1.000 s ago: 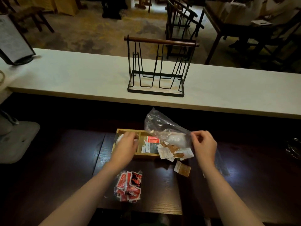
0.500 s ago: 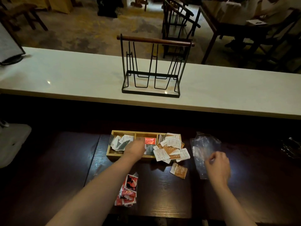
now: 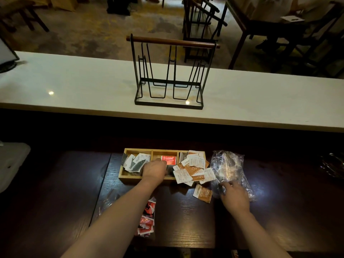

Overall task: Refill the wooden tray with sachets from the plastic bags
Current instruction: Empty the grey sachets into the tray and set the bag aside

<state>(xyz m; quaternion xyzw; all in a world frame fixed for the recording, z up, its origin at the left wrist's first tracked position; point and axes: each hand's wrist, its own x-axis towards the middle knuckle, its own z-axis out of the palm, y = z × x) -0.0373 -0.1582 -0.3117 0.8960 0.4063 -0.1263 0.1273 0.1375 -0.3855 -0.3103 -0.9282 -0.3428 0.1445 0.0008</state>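
Note:
The wooden tray point(image 3: 130, 178) with three compartments sits on the dark table. Its left compartment holds white and dark sachets point(image 3: 136, 162), its middle one a red sachet point(image 3: 168, 159), and white-and-orange sachets point(image 3: 192, 168) overflow its right end. One orange sachet point(image 3: 202, 193) lies loose in front. My left hand point(image 3: 154, 171) rests over the tray's middle front, fingers curled; what it holds is hidden. My right hand point(image 3: 234, 197) lies on the near end of an empty clear plastic bag point(image 3: 228, 168) flat on the table. A bag of red sachets point(image 3: 147, 218) lies under my left forearm.
A black wire rack point(image 3: 170, 75) with a wooden handle stands on the white counter point(image 3: 74, 90) beyond the table. A pale object point(image 3: 11, 161) sits at the left edge and a crumpled dark bag point(image 3: 333, 166) at the far right. Chairs and tables fill the room behind.
The clear bag, held up over the tray's right end a second ago, now lies flat to the tray's right under my right hand. White-and-orange sachets now heap that end. My left hand moved to the tray's middle.

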